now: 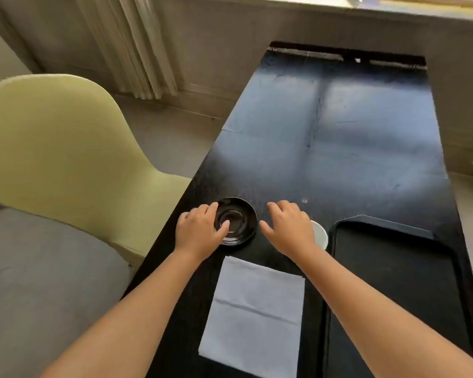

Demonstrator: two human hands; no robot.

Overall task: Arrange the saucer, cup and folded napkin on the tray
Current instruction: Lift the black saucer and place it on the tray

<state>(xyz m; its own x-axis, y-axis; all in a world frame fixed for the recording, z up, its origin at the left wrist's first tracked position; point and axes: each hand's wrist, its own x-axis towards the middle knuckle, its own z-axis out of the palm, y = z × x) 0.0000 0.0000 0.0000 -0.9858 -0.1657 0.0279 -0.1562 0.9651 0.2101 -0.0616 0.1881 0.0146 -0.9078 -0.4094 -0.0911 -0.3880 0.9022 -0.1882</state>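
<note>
One black saucer point(239, 214), held by left hand point(198, 231) fingers, right hand point(290, 227) fingers relaxed beside.

From beside the table, the visible body comprises two forearms and two hands. The left forearm point(148, 296) and the right forearm point(366, 309) are bare along their whole visible length and taper to narrow wrists. The left hand point(198, 230) and the right hand point(288, 229) are likewise bare. Fingernail detail is too blurred to make out.

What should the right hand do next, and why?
Probably shift the right hand onto the round white cup beside it and grip it: the left hand holds the glossy black round saucer, empty, and the cup stands off it.
</note>
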